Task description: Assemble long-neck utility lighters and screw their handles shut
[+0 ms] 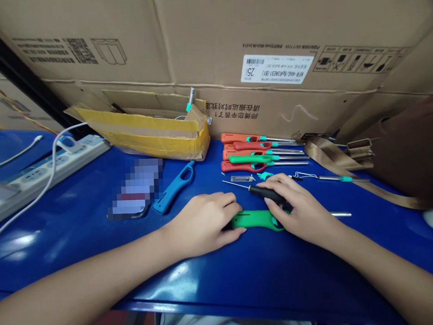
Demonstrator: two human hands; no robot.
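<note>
A green utility lighter [256, 219] lies on the blue table, its metal tube pointing right beyond my right hand. My left hand [209, 222] is closed on the lighter's handle end. My right hand [298, 209] grips the black handle of a screwdriver [269, 194], whose thin shaft points left. That hand also covers the lighter's trigger end, so contact there is partly hidden. Just behind lie a small clear fuel tank [241, 178], a teal trigger piece [265, 176] and a loose metal tube with wires [341, 178]. A blue lighter shell [175, 187] rests left of my left hand.
Several orange, red and green lighters [244, 152] are stacked behind my hands. A yellow-taped carton [159, 141] stands at the back, near a phone [135, 189]. A power strip [42, 173] runs along the left. Brown ribbon [326, 161] trails at right. Large cardboard [205, 49] backs the table.
</note>
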